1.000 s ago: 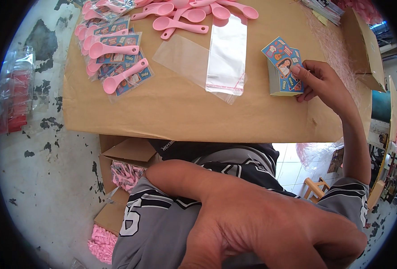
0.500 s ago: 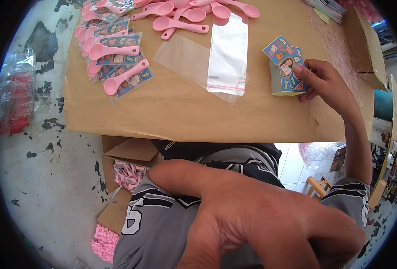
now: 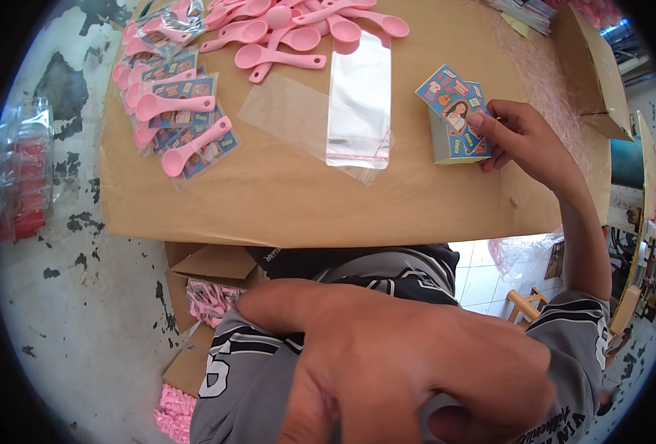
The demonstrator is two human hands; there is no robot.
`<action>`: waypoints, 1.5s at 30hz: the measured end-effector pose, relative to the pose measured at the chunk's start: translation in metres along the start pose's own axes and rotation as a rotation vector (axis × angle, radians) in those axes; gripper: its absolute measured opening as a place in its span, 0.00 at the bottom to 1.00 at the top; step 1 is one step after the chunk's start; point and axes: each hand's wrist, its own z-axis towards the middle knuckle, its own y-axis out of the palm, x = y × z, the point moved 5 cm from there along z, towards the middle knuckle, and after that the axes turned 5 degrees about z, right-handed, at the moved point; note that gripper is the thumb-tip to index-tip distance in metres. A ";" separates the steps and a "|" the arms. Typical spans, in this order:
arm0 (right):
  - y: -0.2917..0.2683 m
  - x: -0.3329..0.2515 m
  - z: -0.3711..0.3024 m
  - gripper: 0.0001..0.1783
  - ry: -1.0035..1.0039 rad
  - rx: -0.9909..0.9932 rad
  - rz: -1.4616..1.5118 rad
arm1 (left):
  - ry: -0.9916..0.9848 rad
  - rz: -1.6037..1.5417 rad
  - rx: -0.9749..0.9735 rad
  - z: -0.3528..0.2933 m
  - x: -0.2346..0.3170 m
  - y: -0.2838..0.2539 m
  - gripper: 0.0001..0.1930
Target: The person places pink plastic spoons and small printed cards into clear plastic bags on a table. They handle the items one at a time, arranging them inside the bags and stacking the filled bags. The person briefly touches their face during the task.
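My right hand [image 3: 524, 137] is at a stack of blue printed cards [image 3: 443, 146] on the right of the table. Its thumb presses on the top card [image 3: 446, 92], which lies turned askew over the stack, and the other fingers curl at the stack's right side. My left hand [image 3: 409, 362] is raised very close to the camera, large in the lower middle. Its fingers are bent and run out of the picture, so whether they hold anything is hidden. Left of the card stack lie clear plastic sleeves [image 3: 359, 103], one pile on top of another sleeve.
Loose pink spoons [image 3: 280, 59] lie heaped at the table's far side. Clear packets with a card and a pink spoon [image 3: 195, 148] overlap on the left. A cardboard box [image 3: 591, 66] and pink shreds [image 3: 539, 74] are at the right. Below the table edge, boxes [image 3: 217, 263] hold pink items.
The table and its things sit slightly farther left and lower in the picture. My left hand has shifted a little left and down; my right hand keeps its place on the cards.
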 end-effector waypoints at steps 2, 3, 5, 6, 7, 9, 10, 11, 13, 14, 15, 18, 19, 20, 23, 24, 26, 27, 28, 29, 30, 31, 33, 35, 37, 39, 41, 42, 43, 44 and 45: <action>0.000 -0.001 -0.001 0.33 -0.010 0.010 0.007 | 0.026 0.011 0.016 0.000 0.001 -0.003 0.36; 0.000 -0.002 -0.002 0.33 -0.023 0.014 0.014 | 0.047 0.010 0.023 0.000 0.002 -0.004 0.36; -0.001 -0.002 -0.002 0.32 -0.020 0.023 0.013 | 0.070 0.024 0.038 0.000 0.003 -0.002 0.36; -0.002 -0.002 -0.001 0.32 -0.021 0.020 0.012 | 0.101 0.035 0.057 -0.002 0.005 -0.002 0.36; -0.003 -0.002 0.000 0.32 -0.023 0.028 0.011 | 0.089 0.047 0.056 -0.002 0.006 0.001 0.36; -0.002 0.003 0.003 0.28 0.020 -0.046 0.008 | 0.092 0.135 0.109 0.003 0.009 0.011 0.26; -0.004 0.003 0.002 0.28 0.021 -0.034 0.009 | 0.098 0.170 0.132 0.005 0.011 0.008 0.22; -0.003 0.003 0.001 0.28 0.015 -0.044 0.028 | 0.104 0.203 0.154 0.007 0.012 0.005 0.21; -0.003 0.002 0.000 0.28 0.001 -0.047 0.048 | 0.006 0.153 -0.034 0.007 0.016 -0.003 0.20; -0.003 0.003 -0.001 0.28 0.003 -0.043 0.050 | -0.028 0.136 -0.099 0.006 0.017 -0.005 0.20; -0.002 0.002 -0.001 0.27 0.004 -0.043 0.053 | -0.033 0.138 -0.110 0.005 0.018 -0.006 0.20; 0.001 -0.002 -0.004 0.29 -0.016 -0.005 0.108 | -0.093 0.142 -0.158 0.001 0.026 -0.012 0.22; -0.001 -0.002 -0.003 0.29 -0.019 -0.002 0.110 | -0.122 0.141 -0.174 0.001 0.031 -0.018 0.22; -0.002 -0.001 -0.002 0.29 -0.016 -0.009 0.109 | -0.149 0.141 -0.193 0.000 0.036 -0.024 0.23; -0.004 0.006 -0.004 0.27 0.003 -0.016 0.127 | -0.223 0.167 -0.254 0.002 0.055 -0.046 0.31; -0.005 0.004 -0.005 0.25 0.007 -0.016 0.130 | -0.225 0.179 -0.250 0.001 0.062 -0.050 0.31; -0.005 -0.001 -0.015 0.25 -0.022 0.051 0.137 | -0.294 0.374 -0.350 -0.006 0.066 -0.056 0.31; -0.009 -0.001 -0.021 0.26 -0.044 0.140 0.140 | -0.394 0.394 -0.386 -0.014 0.062 -0.058 0.32; -0.007 -0.006 -0.025 0.26 -0.053 0.120 0.135 | -0.390 0.414 -0.375 -0.022 0.064 -0.054 0.32; -0.010 -0.012 -0.030 0.22 -0.097 0.202 -0.020 | -0.563 0.460 -0.408 -0.034 0.056 -0.050 0.30; -0.012 -0.014 -0.037 0.18 -0.130 0.298 -0.175 | -0.738 0.484 -0.445 -0.049 0.045 -0.049 0.30; -0.008 -0.009 -0.040 0.18 -0.130 0.291 -0.176 | -0.738 0.487 -0.438 -0.056 0.039 -0.045 0.30; -0.006 -0.005 -0.047 0.08 -0.379 0.486 -0.077 | -0.880 0.550 -0.408 -0.073 0.020 -0.041 0.30; -0.003 0.001 -0.053 0.05 -0.453 0.555 -0.079 | -0.932 0.606 -0.455 -0.095 0.009 -0.042 0.29; 0.004 0.009 -0.060 0.05 -0.533 0.620 -0.080 | -0.943 0.805 -0.534 -0.099 0.005 -0.046 0.26; 0.011 0.021 -0.071 0.11 -0.520 0.705 0.017 | -0.932 0.800 -0.522 -0.098 0.004 -0.047 0.23; 0.030 0.011 -0.084 0.13 -0.583 0.754 0.057 | -0.925 0.821 -0.514 -0.094 0.004 -0.042 0.21; 0.038 0.008 -0.085 0.15 -0.682 0.781 0.063 | -0.883 0.852 -0.546 -0.089 0.004 -0.040 0.19; 0.046 0.004 -0.087 0.17 -0.780 0.804 0.064 | -0.841 0.883 -0.579 -0.083 0.004 -0.037 0.19; 0.054 -0.001 -0.088 0.20 -0.857 0.727 -0.023 | -0.842 0.891 -0.580 -0.079 0.004 -0.036 0.19; 0.066 -0.014 -0.086 0.23 -0.917 0.658 -0.100 | -0.780 0.863 -0.545 -0.072 0.008 -0.034 0.20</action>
